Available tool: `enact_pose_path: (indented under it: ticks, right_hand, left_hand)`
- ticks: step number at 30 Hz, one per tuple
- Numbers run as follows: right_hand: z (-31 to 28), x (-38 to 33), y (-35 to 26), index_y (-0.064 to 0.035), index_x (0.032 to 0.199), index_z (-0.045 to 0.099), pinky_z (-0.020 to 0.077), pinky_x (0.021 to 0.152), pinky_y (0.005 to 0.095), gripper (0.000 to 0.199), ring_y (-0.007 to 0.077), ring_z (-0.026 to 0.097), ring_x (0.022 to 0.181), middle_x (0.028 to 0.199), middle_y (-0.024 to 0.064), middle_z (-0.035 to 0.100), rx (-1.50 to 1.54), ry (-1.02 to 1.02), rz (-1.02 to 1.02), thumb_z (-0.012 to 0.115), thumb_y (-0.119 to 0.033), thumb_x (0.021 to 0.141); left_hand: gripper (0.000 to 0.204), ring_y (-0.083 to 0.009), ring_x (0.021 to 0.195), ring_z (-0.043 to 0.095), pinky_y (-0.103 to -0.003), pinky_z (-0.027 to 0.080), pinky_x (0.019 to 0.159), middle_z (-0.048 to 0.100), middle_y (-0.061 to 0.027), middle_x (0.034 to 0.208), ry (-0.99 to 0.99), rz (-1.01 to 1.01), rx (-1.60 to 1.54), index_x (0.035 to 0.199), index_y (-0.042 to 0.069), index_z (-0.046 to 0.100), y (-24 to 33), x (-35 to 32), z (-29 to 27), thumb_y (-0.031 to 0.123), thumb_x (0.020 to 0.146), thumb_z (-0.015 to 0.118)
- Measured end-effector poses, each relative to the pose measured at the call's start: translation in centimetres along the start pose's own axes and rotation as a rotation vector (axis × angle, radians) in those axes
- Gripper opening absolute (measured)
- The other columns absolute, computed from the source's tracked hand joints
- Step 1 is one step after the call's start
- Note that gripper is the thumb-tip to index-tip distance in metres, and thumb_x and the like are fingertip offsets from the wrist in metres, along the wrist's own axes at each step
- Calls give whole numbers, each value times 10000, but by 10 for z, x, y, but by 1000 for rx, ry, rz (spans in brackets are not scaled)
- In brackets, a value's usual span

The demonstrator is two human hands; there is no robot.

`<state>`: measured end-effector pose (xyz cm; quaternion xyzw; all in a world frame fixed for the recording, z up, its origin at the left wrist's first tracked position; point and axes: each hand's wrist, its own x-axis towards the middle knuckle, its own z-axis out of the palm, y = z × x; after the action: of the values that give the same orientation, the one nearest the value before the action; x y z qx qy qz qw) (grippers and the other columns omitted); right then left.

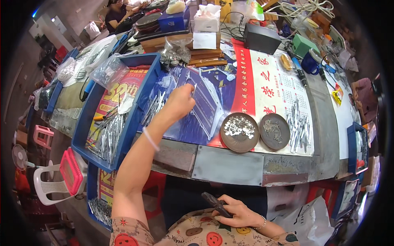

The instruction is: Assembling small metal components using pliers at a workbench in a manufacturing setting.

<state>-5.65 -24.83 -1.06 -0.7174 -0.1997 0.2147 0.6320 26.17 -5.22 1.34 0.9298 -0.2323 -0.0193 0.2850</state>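
Left hand (179,101) pinches a thin metal strip (193,90) above the bench; right hand (237,213) – in the lap – grips a dark tool (216,203).

Workbench (230,166), metal-edged: carried printed paper sheets (262,82), two round brown dishes (239,132), loose metal strips (298,125), blue tray (88,123).

Clear plastic bags (108,69) of metal parts at bench's far left; white tissue box (207,20) behind; red-white calendar poster (266,88) on benchtop.

Left hand (179,100) extended over workbench (230,166), pinching a thin metal piece (193,89). Right hand (238,213) near lap, gripping dark tool (216,203). Two brown dishes (254,131) right of centre.
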Motion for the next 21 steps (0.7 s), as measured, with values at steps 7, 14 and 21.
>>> enact_pose_path:
  ticks: [7,14,21]
  right_hand:
    - [-6,10,-6,-5,996,712,489,849,334,190,250,592,977,1134,132,545,30,74,-31,689,-126,851]
    - [-14,31,-30,-5,942,711,527,747,321,171,260,665,840,1093,167,586,-194,145,-62,717,-95,797]
    - [-29,52,-76,40,795,622,543,660,331,193,272,692,766,1066,194,615,-501,245,-119,777,-64,745]
  left_hand:
    - [364,-76,759,523,-216,437,688,518,-37,1049,-65,-125,-1218,1292,-9,492,29,-110,-21,-3,928,496]
    - [193,-32,666,486,-178,398,591,590,2,873,77,-116,-1289,1157,-5,596,39,-179,8,69,984,556]
    - [168,-126,734,624,-236,497,661,618,-87,936,220,130,-1066,1118,-15,598,35,-176,29,72,992,529]
